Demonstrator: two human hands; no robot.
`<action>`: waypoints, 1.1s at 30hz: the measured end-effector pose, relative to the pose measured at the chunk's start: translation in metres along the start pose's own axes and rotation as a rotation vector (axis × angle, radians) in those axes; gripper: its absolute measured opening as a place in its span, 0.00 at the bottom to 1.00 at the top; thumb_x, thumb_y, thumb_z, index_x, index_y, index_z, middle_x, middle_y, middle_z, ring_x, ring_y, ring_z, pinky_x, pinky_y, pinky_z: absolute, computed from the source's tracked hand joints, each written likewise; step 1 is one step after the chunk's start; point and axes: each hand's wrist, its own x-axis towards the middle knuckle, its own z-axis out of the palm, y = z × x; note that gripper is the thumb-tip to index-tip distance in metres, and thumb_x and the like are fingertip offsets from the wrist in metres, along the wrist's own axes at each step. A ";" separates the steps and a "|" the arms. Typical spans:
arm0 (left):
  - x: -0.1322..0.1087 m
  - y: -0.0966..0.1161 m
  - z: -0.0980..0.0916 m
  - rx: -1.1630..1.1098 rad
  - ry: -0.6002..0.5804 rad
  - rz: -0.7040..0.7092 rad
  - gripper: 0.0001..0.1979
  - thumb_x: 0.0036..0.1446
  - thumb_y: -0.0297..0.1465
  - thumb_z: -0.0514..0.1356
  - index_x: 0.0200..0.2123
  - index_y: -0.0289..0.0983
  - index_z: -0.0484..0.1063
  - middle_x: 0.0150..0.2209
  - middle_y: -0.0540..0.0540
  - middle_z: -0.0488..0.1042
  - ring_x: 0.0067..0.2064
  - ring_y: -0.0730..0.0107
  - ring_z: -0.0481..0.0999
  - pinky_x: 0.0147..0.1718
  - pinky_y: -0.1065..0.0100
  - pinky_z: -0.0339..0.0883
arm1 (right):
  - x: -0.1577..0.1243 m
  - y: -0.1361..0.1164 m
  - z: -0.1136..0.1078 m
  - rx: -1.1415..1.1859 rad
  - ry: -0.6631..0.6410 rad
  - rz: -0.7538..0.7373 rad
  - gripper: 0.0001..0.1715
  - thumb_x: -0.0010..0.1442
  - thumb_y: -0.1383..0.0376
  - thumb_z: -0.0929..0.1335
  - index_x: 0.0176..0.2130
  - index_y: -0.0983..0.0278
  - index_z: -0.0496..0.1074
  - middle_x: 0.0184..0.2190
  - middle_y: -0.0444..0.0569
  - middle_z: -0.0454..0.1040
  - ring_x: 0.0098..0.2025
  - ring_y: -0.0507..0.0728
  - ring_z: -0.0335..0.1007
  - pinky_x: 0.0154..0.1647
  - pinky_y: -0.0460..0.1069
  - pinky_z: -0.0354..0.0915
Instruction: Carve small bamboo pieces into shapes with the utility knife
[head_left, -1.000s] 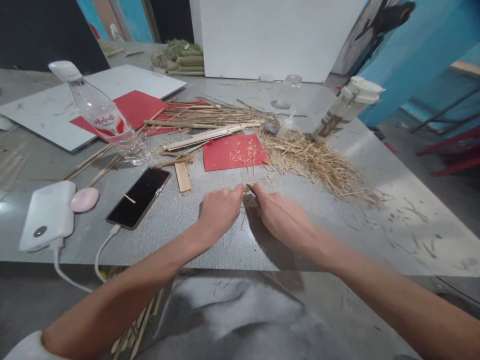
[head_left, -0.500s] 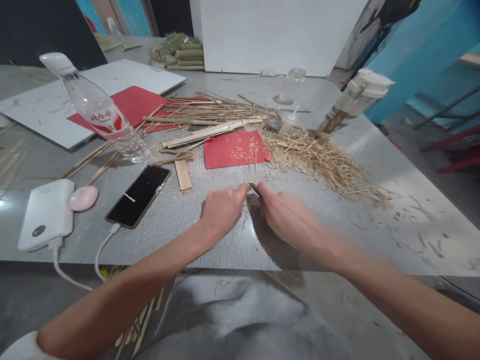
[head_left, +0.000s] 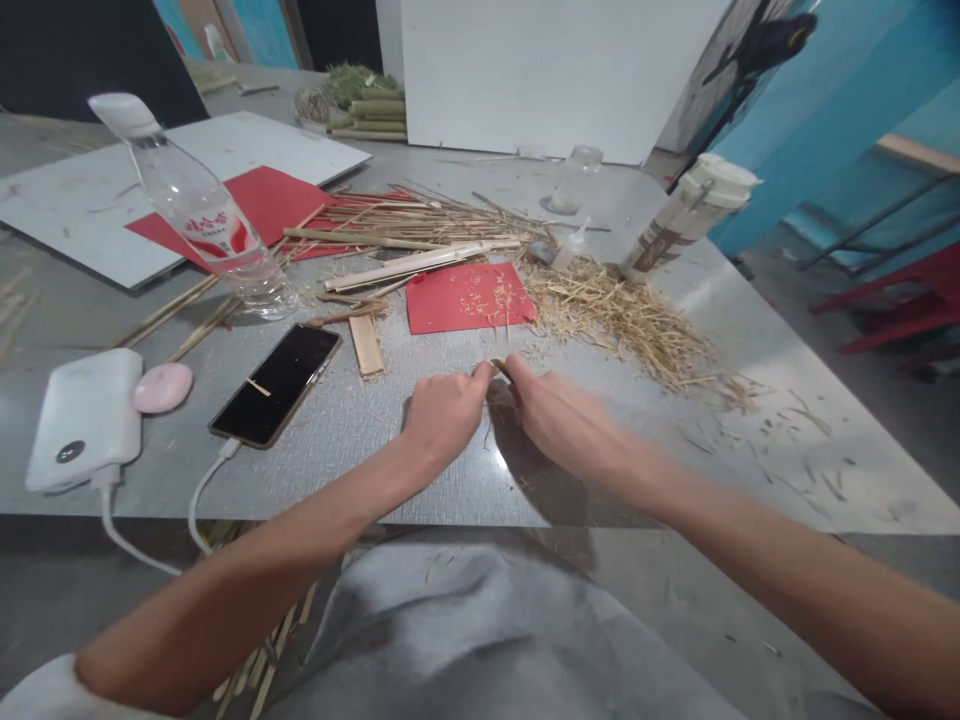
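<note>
My left hand is closed in a pinch above the table, just short of the red paper. A thin straw-coloured strip shows at its thumb tip, mostly hidden by the fingers. Close beside it, my right hand is closed around a small dark knife, whose blade points left against the strip. Beyond both hands lies a red paper sheet scattered with curly shavings. A flat piece of wood or bamboo rests left of the paper.
Straw clippings are heaped at right, near a tumbler and a small glue bottle. Long stalks lie behind. Leftward are a phone, a white power bank, a pink oval object and a water bottle.
The view has shifted slightly. Both hands stay close together, and the right hand with the knife sits a little closer to the left thumb.
</note>
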 end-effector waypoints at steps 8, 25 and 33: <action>0.000 -0.002 0.003 -0.023 0.015 0.003 0.19 0.81 0.36 0.47 0.59 0.40 0.75 0.38 0.38 0.86 0.39 0.51 0.86 0.35 0.62 0.66 | 0.010 0.009 -0.007 0.176 -0.061 -0.030 0.08 0.77 0.65 0.60 0.45 0.61 0.66 0.35 0.49 0.78 0.31 0.55 0.67 0.32 0.50 0.52; 0.001 0.000 -0.003 -0.023 -0.009 -0.032 0.18 0.80 0.36 0.48 0.57 0.41 0.76 0.38 0.38 0.86 0.41 0.51 0.87 0.38 0.62 0.68 | -0.004 0.004 0.006 -0.049 0.024 -0.012 0.15 0.76 0.70 0.58 0.57 0.62 0.67 0.29 0.48 0.74 0.24 0.55 0.61 0.28 0.52 0.44; 0.000 0.000 0.000 -0.003 0.000 0.016 0.18 0.80 0.35 0.48 0.58 0.41 0.76 0.37 0.37 0.86 0.40 0.49 0.87 0.37 0.61 0.69 | -0.009 0.000 -0.005 -0.061 -0.031 0.014 0.18 0.74 0.72 0.58 0.58 0.62 0.68 0.32 0.50 0.76 0.24 0.55 0.61 0.30 0.52 0.45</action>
